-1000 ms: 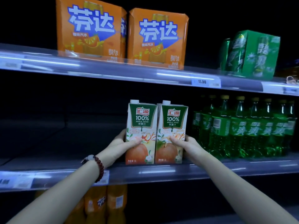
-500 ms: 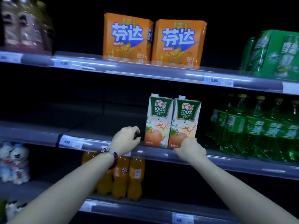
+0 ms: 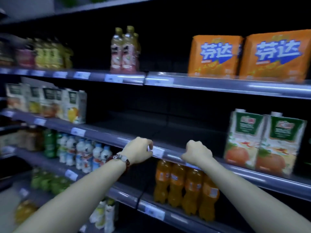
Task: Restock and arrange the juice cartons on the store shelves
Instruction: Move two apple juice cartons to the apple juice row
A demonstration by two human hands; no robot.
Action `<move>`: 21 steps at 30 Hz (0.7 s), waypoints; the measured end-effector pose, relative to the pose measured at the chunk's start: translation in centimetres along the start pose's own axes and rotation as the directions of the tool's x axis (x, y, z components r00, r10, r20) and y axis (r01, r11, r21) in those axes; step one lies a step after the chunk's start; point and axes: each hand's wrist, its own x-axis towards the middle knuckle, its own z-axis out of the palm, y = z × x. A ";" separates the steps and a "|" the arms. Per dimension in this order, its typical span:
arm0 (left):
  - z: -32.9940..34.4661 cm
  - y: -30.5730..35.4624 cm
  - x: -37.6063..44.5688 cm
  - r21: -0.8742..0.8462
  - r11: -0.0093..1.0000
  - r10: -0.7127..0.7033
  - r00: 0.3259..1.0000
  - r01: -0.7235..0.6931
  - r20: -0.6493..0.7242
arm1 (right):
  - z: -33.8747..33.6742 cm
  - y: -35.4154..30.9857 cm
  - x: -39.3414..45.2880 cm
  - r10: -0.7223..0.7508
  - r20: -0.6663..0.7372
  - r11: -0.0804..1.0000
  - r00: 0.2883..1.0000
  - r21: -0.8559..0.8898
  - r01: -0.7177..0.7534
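Now both hands have come off the two apple juice cartons, which stand side by side, touching, at the right end of the middle shelf. The view has swung left since half a second ago, so the cartons sit far to the right. The left hand and the right hand are loosely curled, holding nothing, over the shelf's front rail, with a bare dark stretch of shelf behind them. A bead bracelet circles the left wrist. Further left stands a blurred row of other juice cartons. Orange multipacks sit above; orange soda bottles stand below the hands.
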 end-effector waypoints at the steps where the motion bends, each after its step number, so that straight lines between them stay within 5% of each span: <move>1: -0.7 -2.3 -0.6 0.002 1.000 -0.024 1.000 0.024 -0.003 | 0.9 -2.2 0.3 -0.016 0.016 1.000 1.000 0.016 0.016; 11: -7.2 -20.9 -7.0 0.043 0.973 -0.226 0.974 0.227 -0.025 | 7.3 -22.4 2.2 -0.256 0.055 0.954 0.965 0.174 0.243; 21: -8.1 -32.0 -8.7 0.017 0.934 -0.358 0.934 0.358 -0.002 | 12.0 -34.0 5.7 -0.360 0.065 0.910 0.931 0.242 0.335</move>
